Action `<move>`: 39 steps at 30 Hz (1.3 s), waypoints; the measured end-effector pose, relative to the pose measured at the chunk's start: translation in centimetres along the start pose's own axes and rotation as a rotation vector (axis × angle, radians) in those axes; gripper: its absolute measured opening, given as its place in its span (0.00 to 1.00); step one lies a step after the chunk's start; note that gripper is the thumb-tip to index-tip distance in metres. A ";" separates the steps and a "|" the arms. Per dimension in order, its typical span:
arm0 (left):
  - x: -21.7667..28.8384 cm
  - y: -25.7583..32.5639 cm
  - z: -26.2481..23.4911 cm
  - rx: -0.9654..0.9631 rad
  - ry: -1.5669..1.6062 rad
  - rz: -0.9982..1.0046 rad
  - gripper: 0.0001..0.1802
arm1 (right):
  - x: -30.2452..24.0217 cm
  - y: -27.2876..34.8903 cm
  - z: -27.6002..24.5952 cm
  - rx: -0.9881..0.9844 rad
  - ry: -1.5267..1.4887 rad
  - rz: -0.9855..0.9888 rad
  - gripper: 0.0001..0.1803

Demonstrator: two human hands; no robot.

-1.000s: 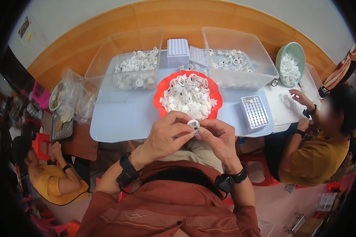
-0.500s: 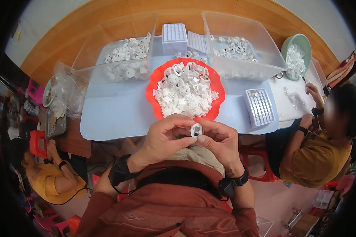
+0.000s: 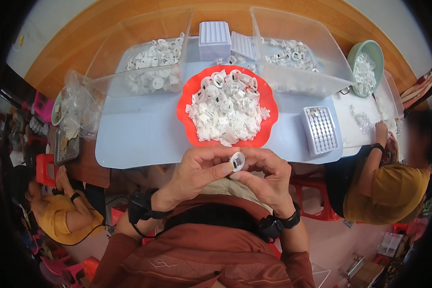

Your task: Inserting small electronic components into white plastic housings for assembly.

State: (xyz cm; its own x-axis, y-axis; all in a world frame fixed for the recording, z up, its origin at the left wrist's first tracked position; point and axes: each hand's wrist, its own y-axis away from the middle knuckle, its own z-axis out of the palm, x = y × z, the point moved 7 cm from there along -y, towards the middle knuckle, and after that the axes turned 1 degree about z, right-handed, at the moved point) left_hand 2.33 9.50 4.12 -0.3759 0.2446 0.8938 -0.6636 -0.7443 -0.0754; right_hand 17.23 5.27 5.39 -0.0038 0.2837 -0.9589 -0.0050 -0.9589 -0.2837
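Between my two hands is a small round white plastic part (image 3: 237, 161) with a dark rectangular slot in its face. My left hand (image 3: 197, 169) pinches its left side with thumb and fingers. From the other side my right hand (image 3: 264, 173) grips it, thumb at the lower edge and fingers behind. Both hands are just in front of a red scalloped bowl (image 3: 181, 117), which is heaped with small white plastic pieces (image 3: 225, 115), some of them round like the one I hold.
Clear bins (image 3: 312, 86) (image 3: 125, 82) with white parts stand at the back. A gridded white tray (image 3: 320, 132) lies right, a stacked tray block (image 3: 215, 41) behind the bowl. Two people (image 3: 389, 187) (image 3: 67, 211) sit at either side. A green basin (image 3: 369, 67) is far right.
The white part has tilted in my fingers, and my left thumb has shifted up onto its edge. The right-hand co-worker's hands have moved closer together.
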 end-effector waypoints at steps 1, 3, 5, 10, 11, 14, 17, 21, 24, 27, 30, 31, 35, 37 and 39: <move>-0.2 0.1 -0.1 0.018 -0.022 -0.023 0.20 | -0.1 0.0 0.0 0.003 0.014 -0.020 0.26; -0.2 0.3 -0.1 0.025 -0.025 -0.017 0.20 | -0.6 -0.2 0.1 0.002 0.060 -0.037 0.26; -0.3 0.4 -0.1 0.032 -0.026 -0.010 0.20 | -0.9 -0.2 0.1 0.000 0.107 -0.054 0.25; -0.5 0.5 -0.2 0.051 0.016 -0.033 0.20 | -1.3 0.1 0.1 0.006 0.228 -0.111 0.29; -0.5 0.6 -0.1 0.049 0.019 -0.034 0.20 | -1.4 0.1 0.2 0.007 0.231 -0.109 0.29; -0.6 0.8 -0.1 0.072 -0.017 -0.030 0.20 | -1.6 0.1 0.3 0.020 0.266 -0.131 0.28; -0.9 0.9 -0.2 0.071 0.002 -0.037 0.20 | -1.5 0.2 0.4 0.020 0.220 -0.129 0.26; -0.9 1.0 -0.2 0.052 0.011 -0.026 0.20 | -1.9 0.2 0.2 0.007 0.218 -0.100 0.25; -1.1 1.2 0.0 0.060 0.026 -0.062 0.19 | -3.3 0.0 -1.3 -0.015 0.315 -0.147 0.22; -1.0 1.5 0.4 0.095 0.070 -0.092 0.18 | -3.3 0.4 -5.7 0.124 0.533 -0.107 0.15; -1.4 1.3 0.2 0.105 0.087 -0.119 0.18 | -4.5 -1.1 -11.2 0.261 0.807 -0.040 0.09; -1.5 1.3 0.3 0.102 0.079 -0.128 0.18 | -4.1 -1.7 -13.1 0.271 0.878 -0.012 0.11; -1.8 1.2 0.9 0.097 0.091 -0.133 0.18 | -2.8 -3.6 -18.0 0.277 1.099 0.055 0.13; -2.1 1.4 0.8 0.080 0.051 -0.164 0.18 | -2.5 -4.4 -18.4 0.262 1.202 0.023 0.13; -2.0 1.5 0.8 0.074 0.037 -0.155 0.18 | -1.7 -5.0 -18.6 0.226 1.305 0.115 0.12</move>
State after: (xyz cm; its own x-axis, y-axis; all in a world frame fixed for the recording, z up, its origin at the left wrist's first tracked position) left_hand 2.63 7.42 2.62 -0.2973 0.3821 0.8750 -0.6669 -0.7389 0.0961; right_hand 35.90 9.55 8.33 0.9398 -0.1322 -0.3150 -0.2352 -0.9192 -0.3158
